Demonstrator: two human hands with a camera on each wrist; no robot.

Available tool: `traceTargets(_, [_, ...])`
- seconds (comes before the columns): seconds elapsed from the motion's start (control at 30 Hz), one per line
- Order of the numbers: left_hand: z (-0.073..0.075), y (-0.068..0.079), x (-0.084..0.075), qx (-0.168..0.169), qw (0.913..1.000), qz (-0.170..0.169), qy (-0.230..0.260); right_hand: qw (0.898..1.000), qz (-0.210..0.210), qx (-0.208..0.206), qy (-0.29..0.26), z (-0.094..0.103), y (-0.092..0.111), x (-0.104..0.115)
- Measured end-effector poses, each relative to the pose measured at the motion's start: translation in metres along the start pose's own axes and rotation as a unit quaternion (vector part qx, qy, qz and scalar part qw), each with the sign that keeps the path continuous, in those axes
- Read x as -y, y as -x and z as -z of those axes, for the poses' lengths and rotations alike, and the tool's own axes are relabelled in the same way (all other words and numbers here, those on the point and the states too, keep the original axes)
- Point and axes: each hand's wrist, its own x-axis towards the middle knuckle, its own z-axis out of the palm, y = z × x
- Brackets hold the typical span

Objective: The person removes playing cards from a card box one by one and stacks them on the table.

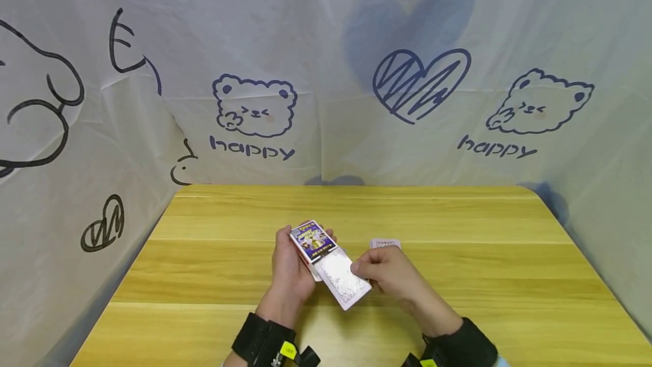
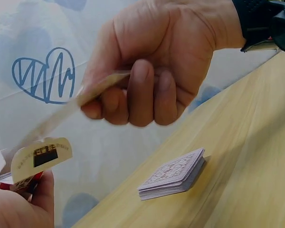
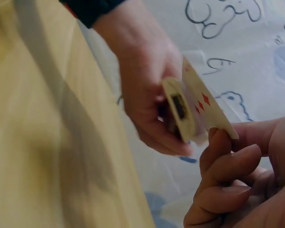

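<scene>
My left hand grips a playing-card box with a purple and yellow printed front. Its open end faces me, and a rounded flap sticks out there in the left wrist view. Between thumb and fingers my right hand pinches a playing card by its edge. The card's patterned back faces up and its upper end overlaps the box's mouth. Red diamonds show on the face of the card in the right wrist view. Beyond the right hand, a neat stack of cards lies face down on the table.
Both hands are above a light wood-grain table. White cloth with drawn bears and hearts hangs behind it and along the sides. Each wrist wears a black strap with a camera.
</scene>
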Motion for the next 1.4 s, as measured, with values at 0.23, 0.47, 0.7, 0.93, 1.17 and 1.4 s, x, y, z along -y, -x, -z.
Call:
traceTargets(0.23, [0.001, -0.001, -0.006, -0.041, 0.9991, -0.003, 0.007, 0.998, -0.003, -0.056, -0.005, 0.023, -0.001, 0.006])
traceTargets(0.47, [0.002, 0.0, -0.009, -0.034, 0.9991, 0.004, 0.026, 0.987, -0.004, -0.152, 0.05, 0.043, -0.003, -0.001])
traceTargets(0.7, [0.001, 0.0, -0.009, -0.029, 0.9991, 0.005, 0.03, 0.97, -0.023, -0.185, 0.156, 0.068, -0.007, -0.019])
traceTargets(0.93, [0.001, -0.001, -0.009, -0.022, 0.9991, 0.009, 0.034, 0.962, -0.056, -0.173, 0.204, 0.09, -0.012, -0.035])
traceTargets(1.17, [0.001, 0.001, -0.009, -0.025, 0.9992, 0.012, 0.028, 0.968, -0.084, -0.157, 0.177, 0.082, -0.019, -0.048])
traceTargets(1.4, [0.001, 0.001, -0.008, -0.024, 0.9994, 0.013, 0.023, 0.969, -0.099, -0.16, 0.161, 0.073, -0.022, -0.054])
